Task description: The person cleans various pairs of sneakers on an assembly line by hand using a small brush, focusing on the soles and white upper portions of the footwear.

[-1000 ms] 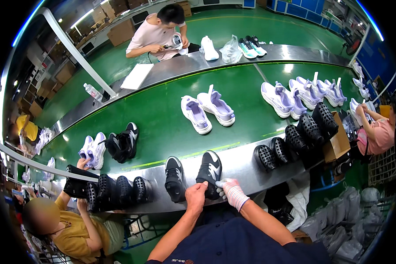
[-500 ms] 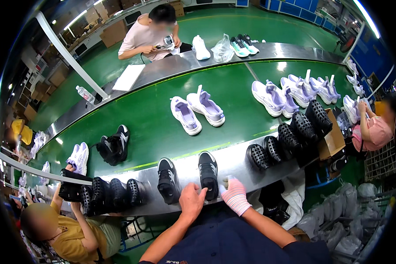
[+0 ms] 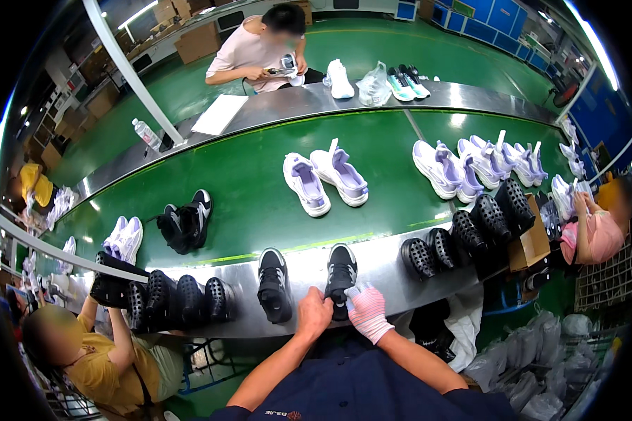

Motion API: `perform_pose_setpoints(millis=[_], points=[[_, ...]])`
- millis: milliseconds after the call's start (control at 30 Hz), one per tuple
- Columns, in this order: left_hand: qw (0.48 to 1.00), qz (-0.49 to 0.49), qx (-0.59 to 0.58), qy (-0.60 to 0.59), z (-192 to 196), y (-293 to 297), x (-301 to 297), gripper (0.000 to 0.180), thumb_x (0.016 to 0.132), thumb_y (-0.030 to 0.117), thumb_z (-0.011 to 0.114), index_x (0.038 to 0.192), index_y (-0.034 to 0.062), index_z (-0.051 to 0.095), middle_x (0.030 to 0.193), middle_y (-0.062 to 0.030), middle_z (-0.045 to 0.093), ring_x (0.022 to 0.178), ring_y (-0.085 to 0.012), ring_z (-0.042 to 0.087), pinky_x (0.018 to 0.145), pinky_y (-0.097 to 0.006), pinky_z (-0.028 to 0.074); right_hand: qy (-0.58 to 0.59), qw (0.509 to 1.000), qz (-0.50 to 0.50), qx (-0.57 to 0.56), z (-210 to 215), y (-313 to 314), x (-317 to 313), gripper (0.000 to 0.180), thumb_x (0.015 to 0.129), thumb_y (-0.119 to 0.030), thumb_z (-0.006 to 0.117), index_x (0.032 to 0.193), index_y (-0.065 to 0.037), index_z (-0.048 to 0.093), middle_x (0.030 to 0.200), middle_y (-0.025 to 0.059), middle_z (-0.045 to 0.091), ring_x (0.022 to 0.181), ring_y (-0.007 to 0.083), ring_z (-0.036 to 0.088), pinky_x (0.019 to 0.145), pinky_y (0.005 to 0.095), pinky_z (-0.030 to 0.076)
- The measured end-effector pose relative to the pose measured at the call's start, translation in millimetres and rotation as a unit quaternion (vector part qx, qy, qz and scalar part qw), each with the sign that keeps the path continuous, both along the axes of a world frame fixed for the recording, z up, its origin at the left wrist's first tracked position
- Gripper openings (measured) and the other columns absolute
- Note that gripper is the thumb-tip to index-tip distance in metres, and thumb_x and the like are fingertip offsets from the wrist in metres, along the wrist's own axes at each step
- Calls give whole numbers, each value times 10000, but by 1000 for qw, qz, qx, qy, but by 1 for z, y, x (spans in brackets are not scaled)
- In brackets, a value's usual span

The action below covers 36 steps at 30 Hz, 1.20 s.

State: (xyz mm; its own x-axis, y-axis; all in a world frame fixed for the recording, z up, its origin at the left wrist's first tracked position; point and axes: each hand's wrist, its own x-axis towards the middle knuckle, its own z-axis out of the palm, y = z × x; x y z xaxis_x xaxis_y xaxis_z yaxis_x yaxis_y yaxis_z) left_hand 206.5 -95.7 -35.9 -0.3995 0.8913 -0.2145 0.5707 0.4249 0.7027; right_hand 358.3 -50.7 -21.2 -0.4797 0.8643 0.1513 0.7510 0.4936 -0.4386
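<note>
Directly in front of me, a black sneaker with grey and white trim stands on the metal ledge, toe pointing away. At the left side of its heel opening, my bare left hand is closed, thumb and fingertips gripping the collar. My right hand, in a pink-and-white striped glove, closes on the collar's other side; its pale fingertips lie against the shoe. To the left stands a matching black sneaker, untouched. The inside of the held shoe is mostly hidden.
Black perforated shoe lasts line the ledge at left, with more lasts at right near a cardboard box. The green conveyor carries white-lilac sneakers and a black pair. Co-workers sit left, right and opposite.
My right hand has moved left against the heel of the sneaker, and my left fingers have closed in on its collar. The whole view has shifted slightly.
</note>
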Motion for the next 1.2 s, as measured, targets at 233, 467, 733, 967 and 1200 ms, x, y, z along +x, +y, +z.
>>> perform_pose_setpoints(millis=[233,467,733,967,1200], points=[[987,-132,84,29,67,-48,-31,212,856,176,715,954,30,596,852,-184,654,806,-399,643,714,-486,508,96,993,-32,-59,1,-5,10,304,801,-173,698,1081,-61,661,958,205,630,862,383,611,769,475,505],[957,-139,158,200,43,-75,-79,194,818,4,637,1001,48,590,875,-171,583,850,-390,589,765,-470,489,20,975,-104,-195,-4,8,-26,554,793,-217,681,1301,-52,535,1215,265,554,1080,425,600,920,487,511],[958,-261,28,114,27,-57,-53,526,860,139,655,1374,166,546,905,-231,585,839,-413,595,728,-483,519,46,976,0,-212,-22,18,-49,394,808,-170,681,1169,-27,618,1092,214,644,1021,401,624,903,459,515],[944,-215,-16,252,38,-3,-71,338,840,402,733,932,81,680,844,-198,676,779,-369,659,707,-467,544,208,901,-150,-351,16,-2,29,387,887,-251,680,1168,13,669,1077,190,720,993,260,700,891,350,523],[929,-179,-49,322,38,94,-231,397,822,383,761,1021,50,676,905,-209,704,904,-383,676,816,-471,547,318,800,-365,-355,-20,-58,153,298,899,-117,651,1155,35,639,964,124,704,779,182,687,674,305,562]])
